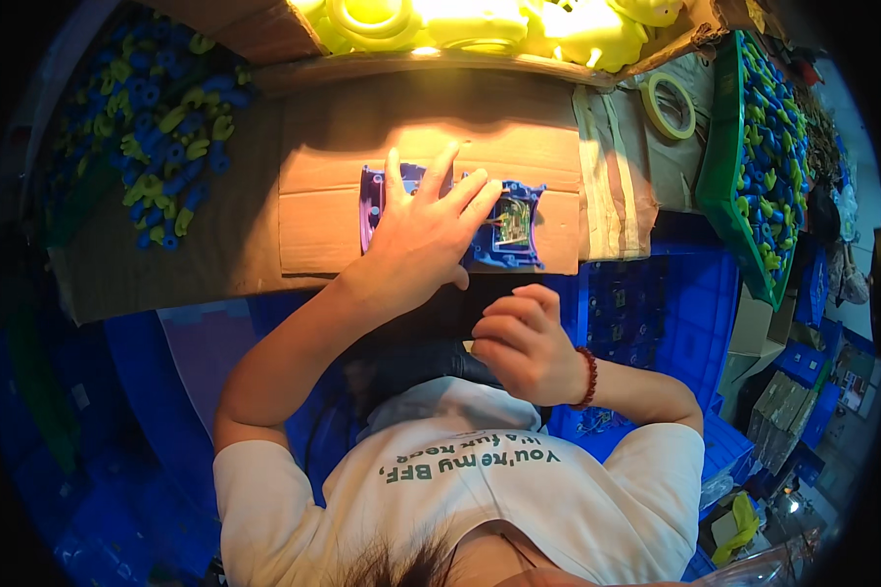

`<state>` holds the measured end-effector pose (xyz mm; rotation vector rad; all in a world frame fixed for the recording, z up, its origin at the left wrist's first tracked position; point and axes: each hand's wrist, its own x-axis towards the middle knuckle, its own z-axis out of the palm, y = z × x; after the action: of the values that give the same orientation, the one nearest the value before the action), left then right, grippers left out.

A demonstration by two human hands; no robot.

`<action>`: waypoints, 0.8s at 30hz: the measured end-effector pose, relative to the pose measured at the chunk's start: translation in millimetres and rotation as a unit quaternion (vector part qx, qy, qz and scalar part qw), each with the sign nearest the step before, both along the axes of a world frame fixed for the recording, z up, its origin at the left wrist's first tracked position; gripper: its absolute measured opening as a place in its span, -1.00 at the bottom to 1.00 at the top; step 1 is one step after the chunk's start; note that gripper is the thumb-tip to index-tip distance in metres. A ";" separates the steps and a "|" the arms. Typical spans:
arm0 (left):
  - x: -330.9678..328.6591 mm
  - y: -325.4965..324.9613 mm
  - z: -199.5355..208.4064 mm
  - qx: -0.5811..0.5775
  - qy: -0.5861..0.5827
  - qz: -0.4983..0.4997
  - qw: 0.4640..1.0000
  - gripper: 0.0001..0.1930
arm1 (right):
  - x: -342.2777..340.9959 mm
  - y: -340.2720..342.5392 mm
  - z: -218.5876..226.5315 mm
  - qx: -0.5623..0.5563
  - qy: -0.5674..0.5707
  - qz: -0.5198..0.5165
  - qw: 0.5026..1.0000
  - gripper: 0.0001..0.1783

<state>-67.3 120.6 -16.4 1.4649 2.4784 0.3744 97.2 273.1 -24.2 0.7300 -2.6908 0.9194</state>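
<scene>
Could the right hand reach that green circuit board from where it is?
Probably yes: the right hand is near, and the circuit board lies uncovered in the blue case. The left hand spreads mostly to its left, seemingly leaving room.

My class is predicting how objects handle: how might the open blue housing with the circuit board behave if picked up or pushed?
The blue housing looks like moulded plastic, so probably stiff. Its exposed green circuit board suggests fragility if grabbed there. Lying flat on the cardboard sheet, it would likely slide rather than roll.
</scene>
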 end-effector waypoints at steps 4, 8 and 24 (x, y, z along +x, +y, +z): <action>4.1 -3.2 8.4 0.076 -0.057 0.025 0.995 0.11 | -27.5 39.2 24.5 -0.394 -0.257 -0.106 0.876 -0.86; 11.1 -8.9 13.1 0.224 -0.165 0.033 0.960 -0.20 | -31.6 60.4 20.5 -0.557 -0.361 -0.103 0.741 -0.80; 20.6 -1.4 19.5 0.314 -0.116 0.137 0.932 -0.77 | -58.1 51.0 9.5 -0.620 -0.145 -0.205 0.743 -0.88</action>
<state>-46.6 119.1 3.1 1.1476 2.4756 1.4146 39.1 324.1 -14.7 -0.3186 -1.5699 2.3171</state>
